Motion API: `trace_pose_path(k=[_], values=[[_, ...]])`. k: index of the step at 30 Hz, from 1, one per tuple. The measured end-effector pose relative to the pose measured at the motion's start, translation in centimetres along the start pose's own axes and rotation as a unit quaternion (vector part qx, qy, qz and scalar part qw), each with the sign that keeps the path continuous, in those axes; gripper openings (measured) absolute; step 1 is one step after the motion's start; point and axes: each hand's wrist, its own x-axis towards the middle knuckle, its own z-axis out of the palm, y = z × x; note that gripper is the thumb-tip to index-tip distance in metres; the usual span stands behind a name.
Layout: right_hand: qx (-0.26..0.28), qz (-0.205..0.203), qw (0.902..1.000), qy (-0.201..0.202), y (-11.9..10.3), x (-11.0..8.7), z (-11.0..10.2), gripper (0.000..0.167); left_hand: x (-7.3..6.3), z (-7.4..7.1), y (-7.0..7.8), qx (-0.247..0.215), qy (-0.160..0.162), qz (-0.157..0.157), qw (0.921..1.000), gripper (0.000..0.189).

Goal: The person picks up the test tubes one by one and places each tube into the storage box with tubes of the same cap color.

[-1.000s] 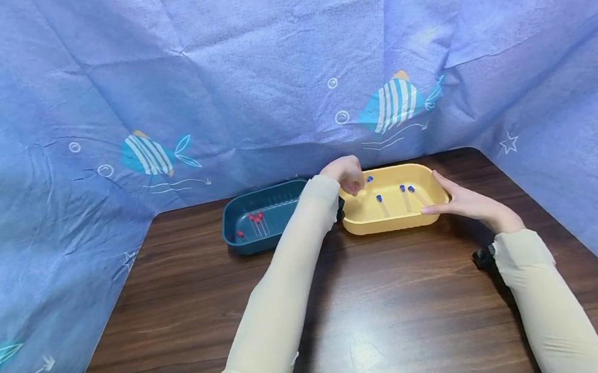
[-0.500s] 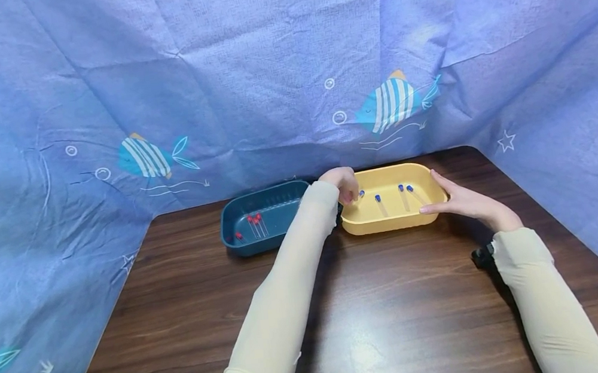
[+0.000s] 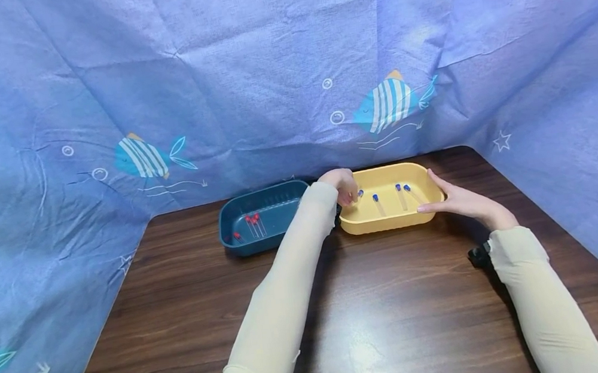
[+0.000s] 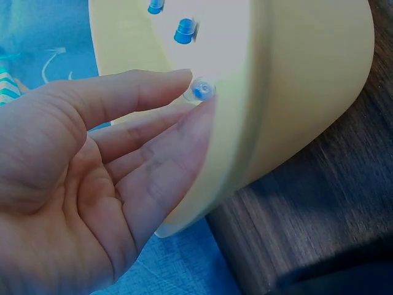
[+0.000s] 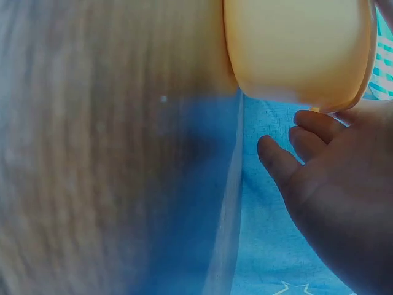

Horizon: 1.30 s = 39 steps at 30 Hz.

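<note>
My left hand reaches into the left end of a yellow tray. Between its thumb and fingertips it pinches a small clear tube, seen nearly end-on in the left wrist view with blue showing through. Its blue cap peeks out beside the fingers in the head view. Several other blue-capped tubes lie on the tray's floor to the right. At the tray's right end, my right hand holds the rim, thumb at the front wall and fingers around the end.
A dark teal tray stands left of the yellow one, partly hidden by my left sleeve. Several clear tubes with red caps lie in it. Both trays sit near the far edge of the wooden table, before a blue fish-print cloth.
My left hand has come slightly down and left inside the yellow tray, and the blue-capped tube beside its fingers has shifted the same way. My right hand keeps its hold on the tray.
</note>
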Motion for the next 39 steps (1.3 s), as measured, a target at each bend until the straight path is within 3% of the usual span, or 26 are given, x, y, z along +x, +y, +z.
trace_pose_path(k=[10,17,20,23,25,28,30,31,33,37,38,39], values=[[0.019,0.024,0.9995,-0.008,-0.5,0.0,-0.1,0.114,-1.3,-0.7,-0.1,0.049,-0.009,0.060,0.9970,0.040],[0.054,-0.008,0.9985,0.011,-0.7,0.2,-0.5,0.125,-2.8,-2.0,0.4,0.082,0.009,0.126,0.9886,0.038],[0.051,-0.026,0.9980,0.025,-1.5,0.4,-1.2,0.124,-4.0,-3.1,0.4,0.097,0.031,0.165,0.9810,0.038],[-0.005,-0.059,0.9963,0.062,-2.8,0.6,-2.5,0.118,-5.5,-4.4,0.2,0.107,0.066,0.232,0.9646,0.037],[-0.048,-0.085,0.9902,0.100,-4.0,0.5,-3.7,0.114,-6.7,-5.3,0.0,0.103,0.097,0.281,0.9491,0.036],[-0.089,-0.116,0.9747,0.169,-5.9,0.0,-5.4,0.104,-8.9,-6.8,-0.7,0.101,0.167,0.342,0.9194,0.036],[-0.103,-0.140,0.9592,0.223,-7.4,-0.5,-6.2,0.092,-10.9,-7.9,-1.5,0.117,0.232,0.364,0.8943,0.035],[-0.109,-0.154,0.9466,0.261,-8.1,-0.7,-6.5,0.085,-12.0,-8.5,-1.9,0.127,0.268,0.369,0.8811,0.035],[-0.102,-0.208,0.9090,0.347,-9.7,-1.0,-7.0,0.067,-14.5,-9.6,-2.9,0.143,0.343,0.368,0.8526,0.034],[-0.082,-0.311,0.8085,0.493,-12.1,-1.5,-7.8,0.041,-19.6,-11.3,-6.1,0.166,0.489,0.354,0.7796,0.036],[-0.082,-0.326,0.7935,0.507,-12.4,-1.5,-8.0,0.041,-20.6,-11.6,-7.1,0.172,0.518,0.350,0.7610,0.038],[-0.088,-0.327,0.7904,0.511,-12.6,-1.6,-8.2,0.044,-21.5,-11.9,-8.3,0.181,0.544,0.345,0.7434,0.042]])
